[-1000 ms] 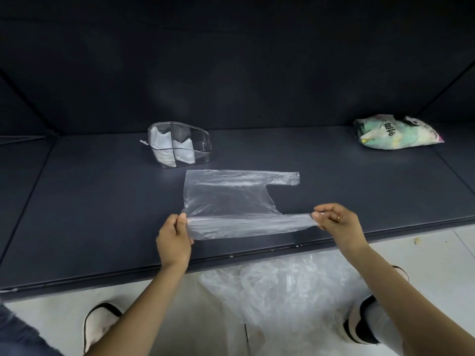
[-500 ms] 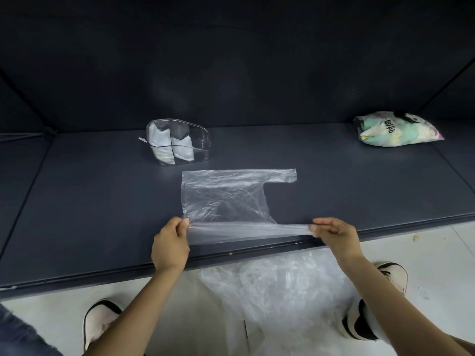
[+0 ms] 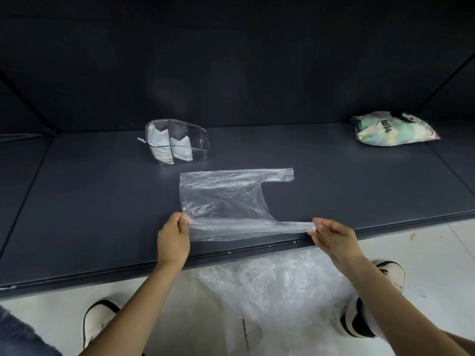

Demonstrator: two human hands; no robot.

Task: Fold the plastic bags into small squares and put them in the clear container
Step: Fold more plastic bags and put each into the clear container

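Thin clear plastic pinched at both ends: left hand with fingers curled round the near left corner of the plastic bag, right hand with thumb and fingertips closed on the tip of the near handle strip, remaining fingers loosely extended. Near edge of the bag lifted and stretched taut between the two hands, doubled into a narrow band just above the front of the counter. Rest of the bag lying flat on the dark counter beyond the hands, bottom seam to the left, far handle strip pointing right. Just behind the bag, toward the left, clear container standing upright, apart from the bag, with folded white bags leaning inside against a divider. Far right, well apart, printed packet in pale green and white with a dark patch, resting near the back wall. Below the counter edge, heap of loose clear bags on the pale floor, between two white shoes with dark trim, left shoe and right shoe. Bit of dark blue cloth at the lower left corner, too little shown to tell what.
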